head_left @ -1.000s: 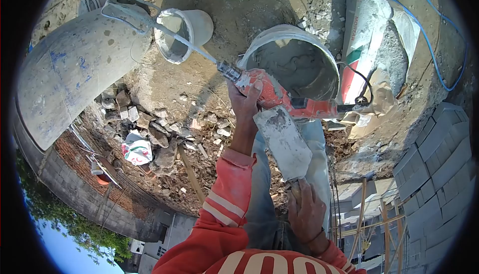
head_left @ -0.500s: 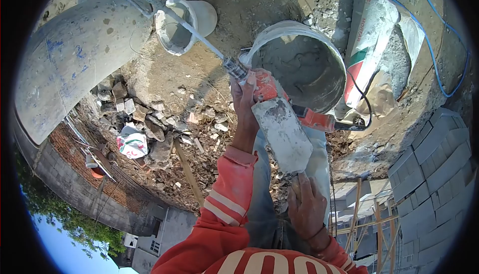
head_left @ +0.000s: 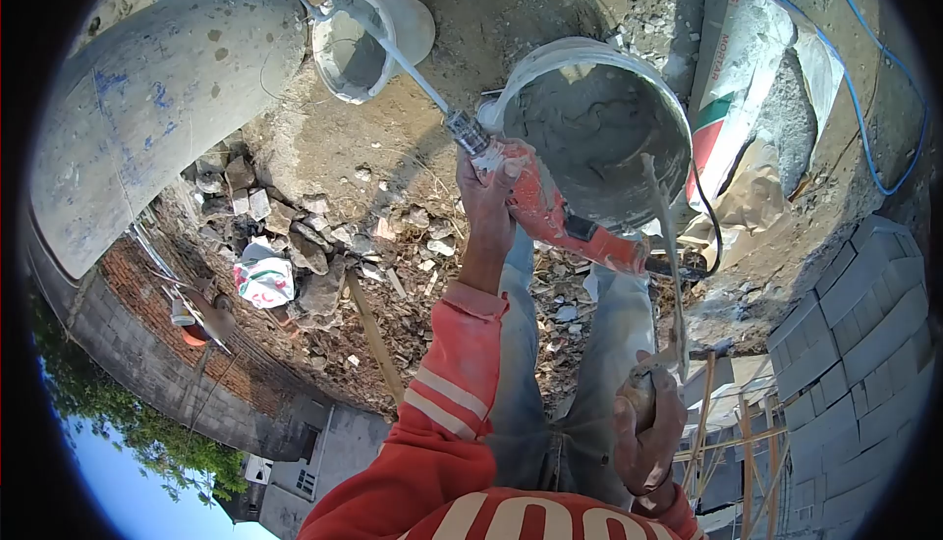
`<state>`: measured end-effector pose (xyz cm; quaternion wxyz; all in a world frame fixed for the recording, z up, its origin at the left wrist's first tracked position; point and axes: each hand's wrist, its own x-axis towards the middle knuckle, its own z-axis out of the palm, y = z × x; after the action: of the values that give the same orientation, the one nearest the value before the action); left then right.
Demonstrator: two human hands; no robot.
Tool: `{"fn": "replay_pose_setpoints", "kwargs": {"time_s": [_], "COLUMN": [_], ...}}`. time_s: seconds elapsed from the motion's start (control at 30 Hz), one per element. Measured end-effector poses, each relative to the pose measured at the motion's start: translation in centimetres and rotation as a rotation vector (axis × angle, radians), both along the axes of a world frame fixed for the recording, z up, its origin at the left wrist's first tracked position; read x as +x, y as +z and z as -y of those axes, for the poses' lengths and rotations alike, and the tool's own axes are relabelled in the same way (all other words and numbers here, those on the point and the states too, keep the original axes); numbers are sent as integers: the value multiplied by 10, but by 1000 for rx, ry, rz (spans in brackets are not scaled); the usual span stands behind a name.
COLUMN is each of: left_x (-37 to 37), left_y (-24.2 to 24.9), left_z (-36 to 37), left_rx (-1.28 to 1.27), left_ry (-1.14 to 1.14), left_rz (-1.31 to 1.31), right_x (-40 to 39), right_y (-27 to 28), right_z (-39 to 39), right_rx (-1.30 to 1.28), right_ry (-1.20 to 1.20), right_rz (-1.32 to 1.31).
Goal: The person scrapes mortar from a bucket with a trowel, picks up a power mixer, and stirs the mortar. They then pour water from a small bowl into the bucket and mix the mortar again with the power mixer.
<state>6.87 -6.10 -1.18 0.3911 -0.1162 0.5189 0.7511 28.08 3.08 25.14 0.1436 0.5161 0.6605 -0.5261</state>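
Observation:
My left hand (head_left: pixel 484 196) is wrapped round the front of a red, mortar-stained power drill (head_left: pixel 537 198). From its chuck a mixing paddle (head_left: pixel 420 80) reaches up and left, its wire head over a small bucket. In my right hand (head_left: pixel 651 427) is the handle of a trowel (head_left: pixel 668 260); its blade stands nearly edge-on beside the drill's rear end. Just beyond the drill is a large bucket (head_left: pixel 511 81) of wet grey mortar (head_left: pixel 599 137). The drill's back end hangs near its rim, with a black cord (head_left: pixel 715 235) running off.
An opened mortar bag (head_left: pixel 737 88) leans right of the large bucket, near a blue hose (head_left: pixel 899 58). The small bucket (head_left: pixel 408 34) and a big grey drum (head_left: pixel 167 108) stand left. Rubble (head_left: pixel 305 245) covers the ground below, and grey blocks (head_left: pixel 864 324) are stacked right.
My right hand has moved right with the trowel, whose blade turned from flat-on to edge-on. The drill, previously partly covered by the blade, now shows fully. My left hand keeps its hold.

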Motion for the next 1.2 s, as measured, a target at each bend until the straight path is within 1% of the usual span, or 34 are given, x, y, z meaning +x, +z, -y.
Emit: {"fn": "replay_pose_setpoints", "kwargs": {"time_s": [0.03, 0.13, 0.2, 0.23, 0.3, 0.33, 0.37, 0.4, 0.47, 0.5, 0.57, 0.6, 0.63, 0.7, 0.77, 0.83, 0.87, 0.93, 0.97, 1.07, 1.1, 1.17, 1.2], "left_x": [-2, -15, -29, -36, -49, -54, -60, -65, -76, -80, -81, -83, -85, -82, -79, -75, -73, -66, -64, -58, -56, -55, -54], "left_y": [-2, -1, 4, 5, 8, 9, 10, 12, 17, 20, 24, 23, 22, 25, 27, 25, 24, 24, 23, 22, 22, 23, 24], "left_z": [0, -2, -8, -12, -17, -20, -24, -28, -34, -38, -43, -42, -44, -45, -45, -42, -42, -40, -39, -35, -33, -29, -27], "left_rx": [-14, -36, -76, -68, -124, -123, -164, -203, -209, -218, -232, -229, -219, -232, -239, -225, -219, -222, -220, -210, -223, -239, -251], "left_ry": [7, 30, 33, 29, 103, 102, 131, 157, 143, 138, 168, 164, 161, 151, 146, 127, 130, 145, 151, 172, 186, 200, 212], "left_rz": [-17, -30, -59, -52, -88, -80, -117, -158, -179, -206, -174, -190, -208, -205, -201, -198, -194, -163, -155, -89, -74, -62, -43], "right_x": [18, 77, 104, 115, 129, 117, 114, 111, 100, 94, 92, 114, 124, 141, 156, 170, 174, 181, 188, 197, 191, 179, 185], "right_y": [5, 20, 22, 8, -38, -61, -95, -131, -170, -181, -191, -206, -202, -186, -159, -134, -120, -92, -86, -83, -86, -94, -106], "right_z": [-1, 5, 9, 12, 18, 14, 13, 8, -7, -16, -25, -15, -21, -30, -33, -34, -36, -40, -38, -30, -26, -13, 3], "right_rx": [-24, -72, -225, -217, -29, -71, -37, 49, -538, -538, -839, -828, -824, -845, -794, -626, -618, -522, -517, -208, -207, 55, -37], "right_ry": [-54, -107, -156, -161, -26, -62, -21, 131, -285, -289, -499, -560, -563, -485, -468, -314, -313, -235, -231, 49, 50, 242, 69], "right_rz": [-27, -82, 126, 132, 37, 62, 35, -14, 19, 17, 100, 48, 46, 28, 36, 65, 68, 212, 221, 220, 223, 275, 340]}}
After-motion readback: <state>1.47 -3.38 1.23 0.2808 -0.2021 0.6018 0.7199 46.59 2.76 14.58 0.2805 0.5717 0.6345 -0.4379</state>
